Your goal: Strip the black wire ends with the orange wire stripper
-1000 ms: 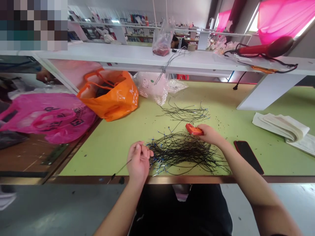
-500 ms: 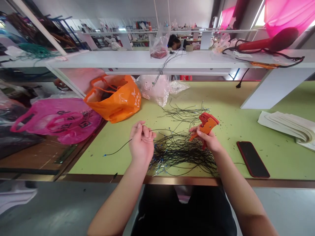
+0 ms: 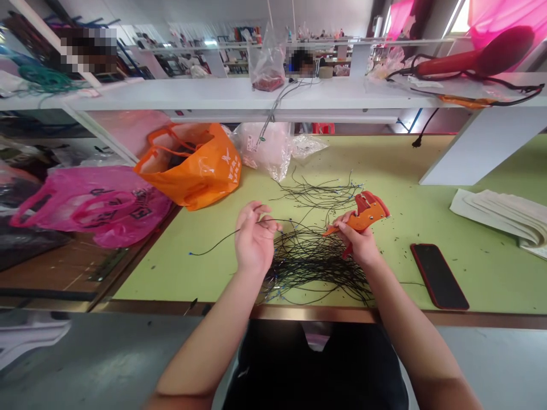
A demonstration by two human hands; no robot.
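A thin black wire (image 3: pixel 225 237) with a blue tip runs across my left hand (image 3: pixel 256 245), pinched between its thumb and fingers, while the other fingers curl loosely. One end sticks out to the left above the table; the other passes right, over the pile. In my right hand (image 3: pixel 361 242) is an orange and red wire stripper (image 3: pixel 371 212), its jaw head pointing up and away from me. Below and between both hands lies a large pile of black wires (image 3: pixel 320 265), several with blue tips. A smaller bunch of wires (image 3: pixel 318 192) lies farther back.
A phone (image 3: pixel 440 276) lies right of my right forearm, folded white sheets (image 3: pixel 499 219) beyond it. An orange bag (image 3: pixel 196 171), a pink plastic bag (image 3: pixel 98 205) and a clear bag (image 3: pixel 269 148) sit at left and back. A white shelf (image 3: pixel 205 98) spans the table's rear.
My left hand has shifted slightly right with the wire, its fingers a little looser. The wire stripper in my right hand has moved slightly right and tipped, its head leaning more to the right.
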